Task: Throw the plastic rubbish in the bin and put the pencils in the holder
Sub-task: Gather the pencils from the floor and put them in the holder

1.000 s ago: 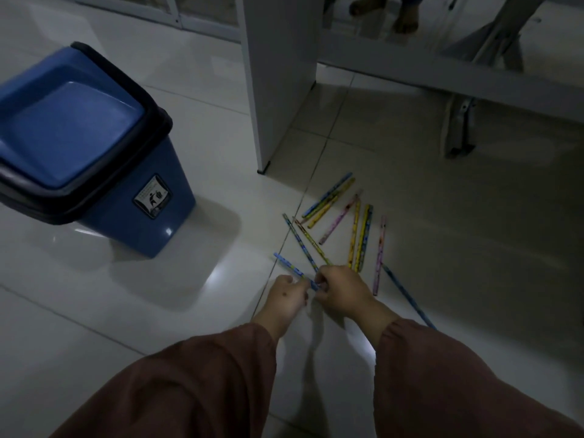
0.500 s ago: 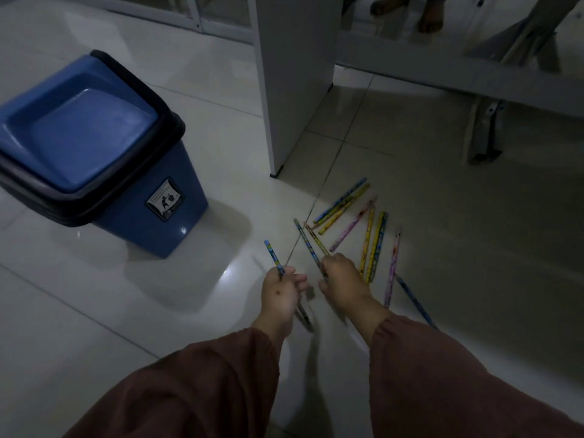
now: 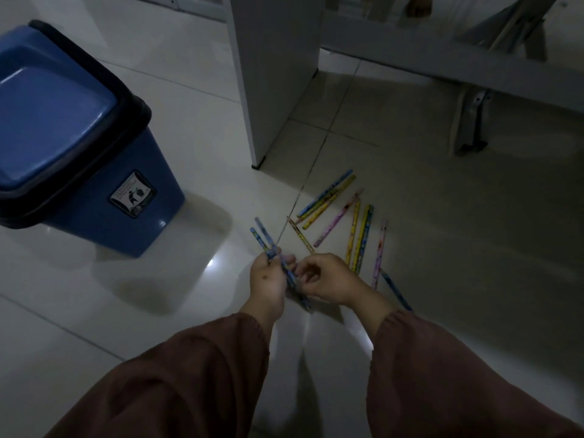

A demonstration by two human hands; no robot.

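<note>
Two blue pencils (image 3: 264,237) are gripped in my left hand (image 3: 267,281), their tips pointing up and to the left. Close beside it on the right, my right hand (image 3: 325,278) has its fingers curled near the lower ends of those pencils, and whether it grips them is unclear. Several coloured pencils (image 3: 354,224) lie fanned out on the tiled floor just beyond my right hand. One blue pencil (image 3: 396,290) lies to the right of my wrist. A blue bin (image 3: 72,143) with a closed swing lid stands at the left. No holder or plastic rubbish is visible.
A white cabinet panel (image 3: 278,74) stands on the floor behind the pencils. A grey metal frame with a leg (image 3: 469,121) runs across the back right. Someone's bare feet (image 3: 417,6) show at the top edge. The light is dim.
My left hand now holds two blue pencils instead of one. My right hand lifted off the floor pencils and came in beside the left hand.
</note>
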